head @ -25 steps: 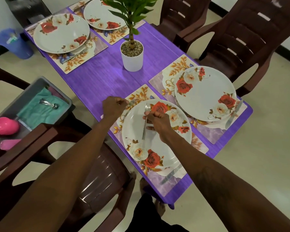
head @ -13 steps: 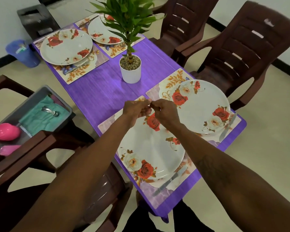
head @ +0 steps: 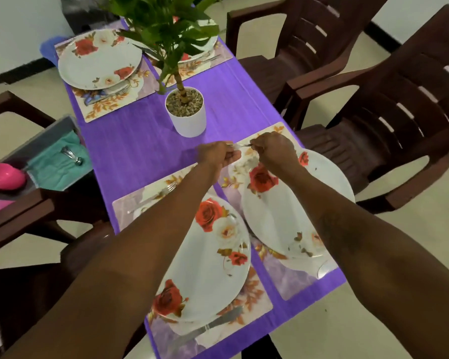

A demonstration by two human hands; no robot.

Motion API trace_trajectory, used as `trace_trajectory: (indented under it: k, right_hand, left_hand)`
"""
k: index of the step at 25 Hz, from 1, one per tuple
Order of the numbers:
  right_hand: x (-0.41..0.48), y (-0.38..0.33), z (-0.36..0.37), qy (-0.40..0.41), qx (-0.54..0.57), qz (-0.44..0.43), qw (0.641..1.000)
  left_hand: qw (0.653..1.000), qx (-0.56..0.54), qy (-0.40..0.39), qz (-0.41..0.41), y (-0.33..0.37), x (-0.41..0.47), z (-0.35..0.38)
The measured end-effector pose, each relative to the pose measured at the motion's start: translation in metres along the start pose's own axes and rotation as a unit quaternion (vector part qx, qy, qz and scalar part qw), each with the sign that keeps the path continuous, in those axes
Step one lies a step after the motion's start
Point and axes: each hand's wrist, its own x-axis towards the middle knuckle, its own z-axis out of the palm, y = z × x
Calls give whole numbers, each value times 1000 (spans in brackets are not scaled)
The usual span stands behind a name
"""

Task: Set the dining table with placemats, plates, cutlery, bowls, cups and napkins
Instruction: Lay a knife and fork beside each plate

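Note:
My left hand (head: 217,155) and my right hand (head: 276,149) both pinch a thin metal fork (head: 240,145), held level over the far end of the near right placemat (head: 288,283). A rose-patterned plate (head: 283,211) lies on that mat under my right arm. A second rose plate (head: 205,260) rests on the near left placemat (head: 130,206), with a fork (head: 163,191) at its far side and a knife (head: 218,321) at its near side. Two more plates on mats, one of them a plate (head: 99,60), sit at the far end.
A potted plant (head: 186,110) stands mid-table on the purple cloth (head: 132,149). A grey tray (head: 49,141) on the left chair holds a teal napkin (head: 55,167), a glass (head: 71,155) and a pink bowl (head: 3,176). Brown chairs (head: 389,117) line the right side.
Both hands have moved away from the near left plate toward the far right, carrying the fork between them. A fork now lies on the near left mat.

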Motion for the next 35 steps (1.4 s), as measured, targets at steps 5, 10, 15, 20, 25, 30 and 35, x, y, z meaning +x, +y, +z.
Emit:
trace_trajectory:
  k: [5, 10, 15, 20, 25, 30, 35]
  right_hand:
    - [33, 39, 11, -44, -1, -73, 996]
    - [54, 67, 12, -96, -30, -90, 991]
    - [52, 68, 10, -92, -17, -80, 992]
    - [46, 64, 8, -98, 10, -73, 992]
    - [42, 60, 14, -94, 53, -7, 994]
    - [18, 37, 5, -57, 106, 47, 992]
    - [-24, -22, 2, -35, 126, 40, 991]
  left_hand:
    - [999, 3, 46, -9, -16, 31, 36]
    - [968, 206, 136, 55, -20, 48, 37]
    - [950, 262, 147, 87, -24, 49, 42]
    - [951, 262, 128, 100, -22, 52, 47]
    - [959, 241, 113, 100, -23, 45, 41]
    - [929, 313, 122, 155, -13, 29, 9]
    - [826, 492, 57, 271, -1, -19, -38]
